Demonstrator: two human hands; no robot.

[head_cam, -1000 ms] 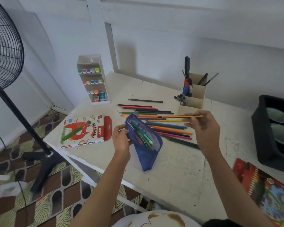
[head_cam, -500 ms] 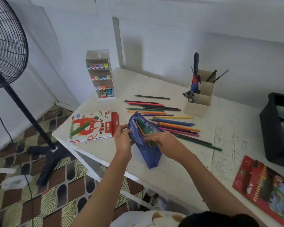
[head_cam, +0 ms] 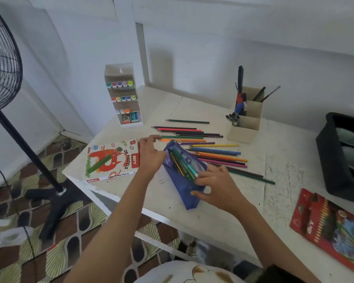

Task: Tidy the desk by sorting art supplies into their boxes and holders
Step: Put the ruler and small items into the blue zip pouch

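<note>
Down by the tabletop's [head_cam: 278,180] near edge, the left hand [head_cam: 150,158] pinches the left rim of the open blue pouch [head_cam: 187,198], its forefinger raised. The right hand [head_cam: 219,188] grips the pouch's lower end, its fingers [head_cam: 217,173] curled over the top and the thumb underneath. Pencils in the pouch [head_cam: 183,166] lie between the two hands. Loose coloured pencils [head_cam: 215,153] are spread just beyond the fingers. An oil pastels box [head_cam: 110,160] lies just left of the left hand, a marker rack [head_cam: 123,94] stands farther back, a pen holder [head_cam: 246,123] stands beyond the pencils, and a red pencil box [head_cam: 331,227] lies to the right.
</note>
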